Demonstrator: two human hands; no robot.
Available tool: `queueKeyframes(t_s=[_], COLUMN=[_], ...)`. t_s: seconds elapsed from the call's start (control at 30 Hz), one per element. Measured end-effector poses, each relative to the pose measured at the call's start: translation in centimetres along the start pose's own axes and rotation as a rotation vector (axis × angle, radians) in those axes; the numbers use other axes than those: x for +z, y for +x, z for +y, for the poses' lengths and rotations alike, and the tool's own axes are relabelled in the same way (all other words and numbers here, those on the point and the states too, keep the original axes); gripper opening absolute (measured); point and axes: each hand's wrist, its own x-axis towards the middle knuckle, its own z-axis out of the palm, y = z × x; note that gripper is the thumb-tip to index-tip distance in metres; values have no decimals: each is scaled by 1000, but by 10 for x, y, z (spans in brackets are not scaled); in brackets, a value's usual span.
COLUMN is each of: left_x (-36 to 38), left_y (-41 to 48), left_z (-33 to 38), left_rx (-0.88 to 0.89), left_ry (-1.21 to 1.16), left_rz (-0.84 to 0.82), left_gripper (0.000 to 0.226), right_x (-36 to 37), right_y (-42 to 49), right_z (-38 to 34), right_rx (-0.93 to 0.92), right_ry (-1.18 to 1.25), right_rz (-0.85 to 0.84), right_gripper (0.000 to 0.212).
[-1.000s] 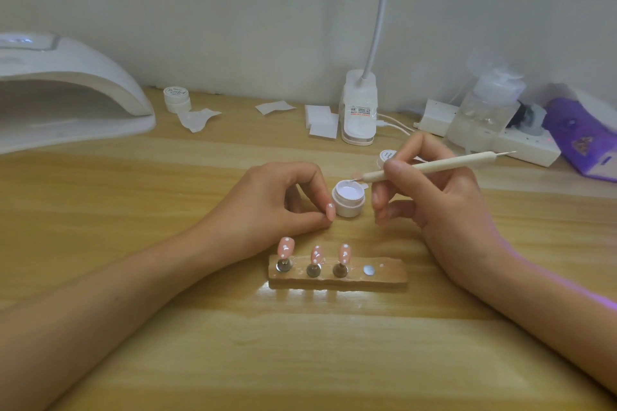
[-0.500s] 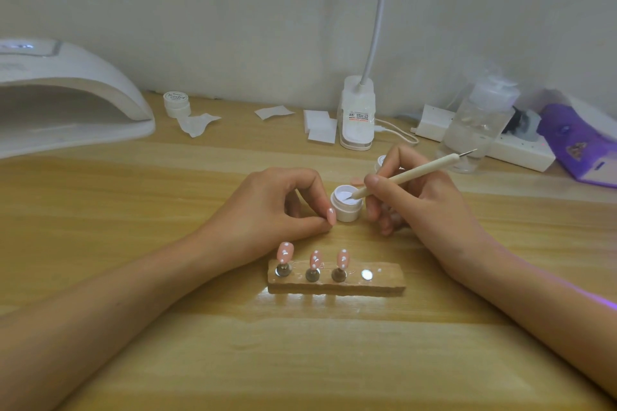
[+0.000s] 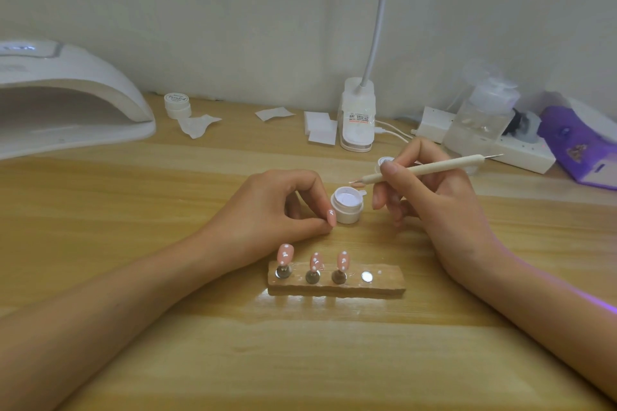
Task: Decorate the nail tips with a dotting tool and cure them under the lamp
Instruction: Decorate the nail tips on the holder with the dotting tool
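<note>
a dotting tool (image 3: 424,169) is held in the right hand (image 3: 430,197), its fine tip poised just above an open white gel pot (image 3: 346,204). a pink nail tip (image 3: 331,217) is pinched between thumb and forefinger of the left hand (image 3: 273,210), touching the pot's side. three pink nail tips (image 3: 314,261) with white dots are stood on a wooden holder (image 3: 336,283) on the table (image 3: 300,360). a white curing lamp (image 3: 66,93) is seen far left.

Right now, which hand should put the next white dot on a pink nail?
The right hand, probably. It already grips the dotting tool, tip above the open white pot. The left hand carries no tool and rests beside that pot.
</note>
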Motion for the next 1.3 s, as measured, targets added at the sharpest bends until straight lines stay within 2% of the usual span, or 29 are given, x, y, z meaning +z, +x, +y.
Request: queueKeyframes(t_s=[0.4,0.63,0.73,0.9,1.13,1.3], left_x=[0,0,0,0,0,0], left_y=[0,0,0,1,1,1], left_z=[0,0,-1,-2,-3,-3], left_rx=[-11,-3,-3,-4,-4,-6], left_ry=[4,12,13,13,5,12], left_rz=[-3,-1,-4,-9,-4,-9], left_gripper=[15,16,16,16,15,16], right_x=[-2,-2,0,7,5,5], right_y=[1,-1,-3,-7,-3,0], right_z=[3,-2,-3,-1,2,5], right_rx=[83,12,22,71,70,102], right_ry=[21,36,55,24,-1,-60], right_rz=[-50,-26,-70,-157,-39,-59], right_gripper=[19,19,14,19,22,22])
